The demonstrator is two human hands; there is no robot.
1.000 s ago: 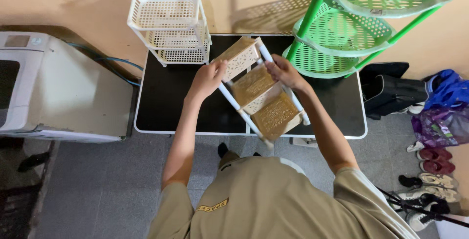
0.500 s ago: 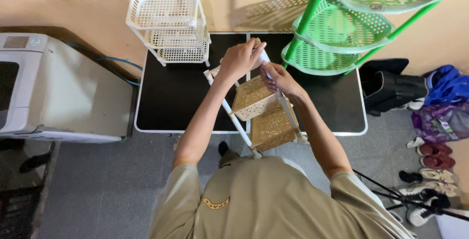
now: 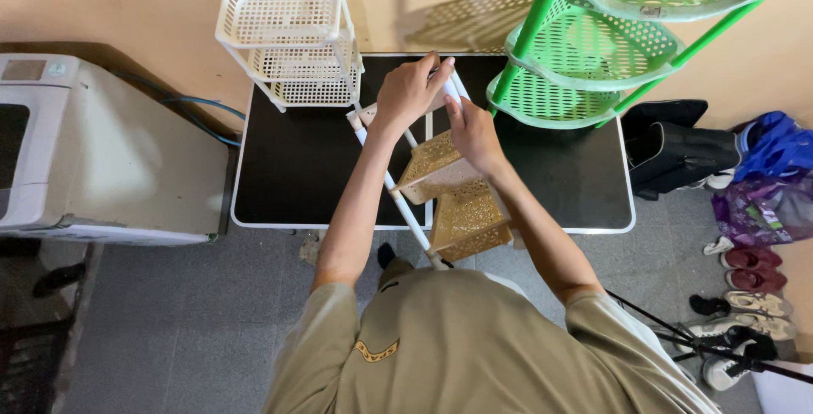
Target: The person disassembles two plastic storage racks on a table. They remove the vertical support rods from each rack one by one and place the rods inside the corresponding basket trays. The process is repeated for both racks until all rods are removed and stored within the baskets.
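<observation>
A small tan shelf rack (image 3: 453,198) with perforated trays and white poles lies tilted on the black table (image 3: 296,168), its lower end hanging over the front edge. My left hand (image 3: 411,88) grips the rack's top tray at the far end. My right hand (image 3: 472,130) holds a white pole of the rack just beside it. The top tray is mostly hidden under my left hand.
A white three-tier basket rack (image 3: 292,41) stands at the table's back left. A green three-tier corner rack (image 3: 610,41) stands at the back right. A grey machine (image 3: 93,147) sits left of the table. Bags (image 3: 762,185) and shoes (image 3: 749,295) lie on the floor at right.
Both hands slid up the rack to its far end. The rack swung more upright and closer to me, its lower trays now past the table's front edge.
</observation>
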